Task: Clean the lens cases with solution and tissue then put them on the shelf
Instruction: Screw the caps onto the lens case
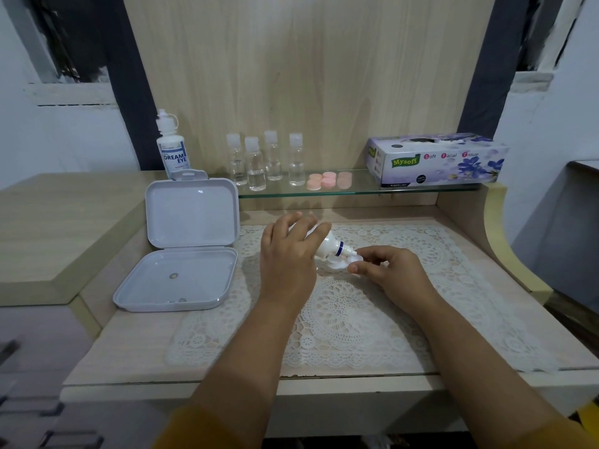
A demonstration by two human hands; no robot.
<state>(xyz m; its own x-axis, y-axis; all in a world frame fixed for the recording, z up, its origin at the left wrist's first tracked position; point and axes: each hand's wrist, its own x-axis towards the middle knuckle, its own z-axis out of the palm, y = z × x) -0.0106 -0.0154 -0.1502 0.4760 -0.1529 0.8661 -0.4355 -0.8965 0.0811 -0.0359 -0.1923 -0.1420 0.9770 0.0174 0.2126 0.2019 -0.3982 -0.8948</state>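
My left hand (288, 251) grips a small white solution bottle (329, 246) with a blue ring at its neck, tilted with the nozzle down to the right. The nozzle points into a white lens case (340, 262) that my right hand (385, 270) pinches just above the lace mat (356, 319). Part of the case is hidden by my fingers. Several pink lens case parts (329, 181) lie on the glass shelf (405, 191). A purple tissue box (437, 160) stands at the shelf's right end.
An open grey plastic box (181, 247) sits left of the mat, lid upright. A larger solution bottle (171, 147) stands behind it. Several small clear bottles (264, 162) line the shelf's left part. The desk's raised wooden side (505, 241) curves along the right.
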